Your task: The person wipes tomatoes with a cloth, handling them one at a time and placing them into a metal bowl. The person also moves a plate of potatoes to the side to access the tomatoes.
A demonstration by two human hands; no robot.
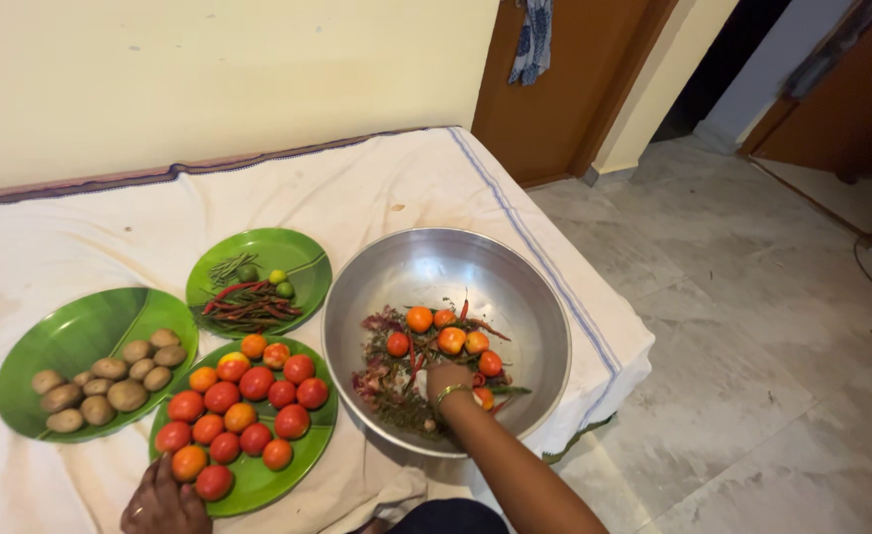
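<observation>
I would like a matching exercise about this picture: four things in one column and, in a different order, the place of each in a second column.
Things:
1. potatoes
2. red and green chillies
3. right hand
4. left hand

Places:
A. inside the steel bowl, among tomatoes and chillies
B. on the leftmost green plate
C. at the near edge of the plate of tomatoes
D. on the far green plate, with small limes

Pairs: 1-B, 2-D, 3-A, 4-C
</observation>
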